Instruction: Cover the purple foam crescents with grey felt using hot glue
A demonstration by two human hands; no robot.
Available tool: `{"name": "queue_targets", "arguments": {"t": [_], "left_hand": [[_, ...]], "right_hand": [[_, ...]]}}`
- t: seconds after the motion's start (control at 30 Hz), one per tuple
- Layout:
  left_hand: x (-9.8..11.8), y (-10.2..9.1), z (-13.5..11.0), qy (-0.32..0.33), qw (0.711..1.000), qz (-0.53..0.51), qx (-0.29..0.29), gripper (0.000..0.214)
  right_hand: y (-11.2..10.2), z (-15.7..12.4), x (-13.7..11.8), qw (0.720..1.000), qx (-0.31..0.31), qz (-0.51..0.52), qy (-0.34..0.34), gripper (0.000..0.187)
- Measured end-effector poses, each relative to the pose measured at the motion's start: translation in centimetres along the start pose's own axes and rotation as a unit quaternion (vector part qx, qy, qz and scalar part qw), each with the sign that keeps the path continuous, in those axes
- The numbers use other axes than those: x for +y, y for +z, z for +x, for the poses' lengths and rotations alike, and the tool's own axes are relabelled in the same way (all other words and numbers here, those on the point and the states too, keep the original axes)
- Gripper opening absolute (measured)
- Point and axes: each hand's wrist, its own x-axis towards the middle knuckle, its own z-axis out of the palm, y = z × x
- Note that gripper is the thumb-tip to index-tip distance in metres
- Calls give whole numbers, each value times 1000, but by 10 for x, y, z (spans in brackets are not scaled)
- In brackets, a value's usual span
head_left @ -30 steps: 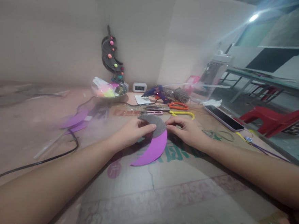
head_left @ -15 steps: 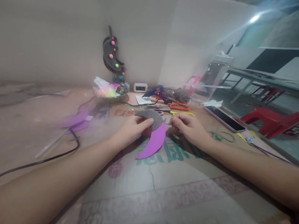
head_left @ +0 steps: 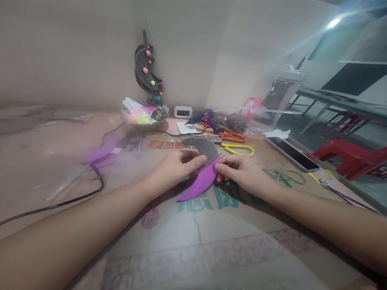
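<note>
A crescent-shaped cutout [head_left: 199, 180] is held up over the cardboard, its lower part bare purple and its upper part wrapped in grey yarn [head_left: 207, 149]. My left hand [head_left: 178, 168] grips it from the left, with the thumb lying across the grey windings and the other fingers behind. On the opposite edge, where grey meets purple, my right hand [head_left: 233, 168] pinches the crescent between thumb and curled fingers. Whether a yarn strand is also caught in that pinch cannot be made out.
Behind my hands lie orange-handled scissors [head_left: 233, 137], yellow-handled scissors [head_left: 238, 149], a glue gun [head_left: 202, 119] and a yarn ball [head_left: 236, 123]. A phone [head_left: 290, 153] is at right. Purple cutouts [head_left: 103, 153] and a black cable [head_left: 84, 194] lie left. A decorated grey crescent [head_left: 144, 69] stands at the back.
My right hand has moved left from beside the crescent onto its right edge. The crescent has shifted slightly right and tilted. The yellow scissor handles show more fully.
</note>
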Motion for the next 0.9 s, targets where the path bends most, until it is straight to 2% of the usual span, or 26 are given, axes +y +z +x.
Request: {"name": "queue_targets", "arguments": {"t": [0.13, 0.33, 0.47, 0.67, 0.77, 0.9], "left_hand": [[-1, 0, 1, 10, 999, 38, 5, 36], [0, 0, 0, 22, 999, 36, -4, 33], [0, 2, -1, 36, 999, 39, -2, 30], [-1, 2, -1, -9, 999, -14, -36, 35], [1, 1, -1, -13, 999, -46, -18, 31], [-1, 1, -1, 4, 999, -38, 19, 27]], "right_hand": [[1, 0, -1, 1000, 3, -2, -8, 26], [-1, 3, -2, 999, -5, 38, -33, 23], [0, 3, 0, 997, -9, 81, -11, 20], [2, 1, 0, 996, 9, 85, 29, 21], [2, 1, 2, 996, -3, 77, 35, 23], [2, 2, 4, 996, 5, 77, 40, 29]]}}
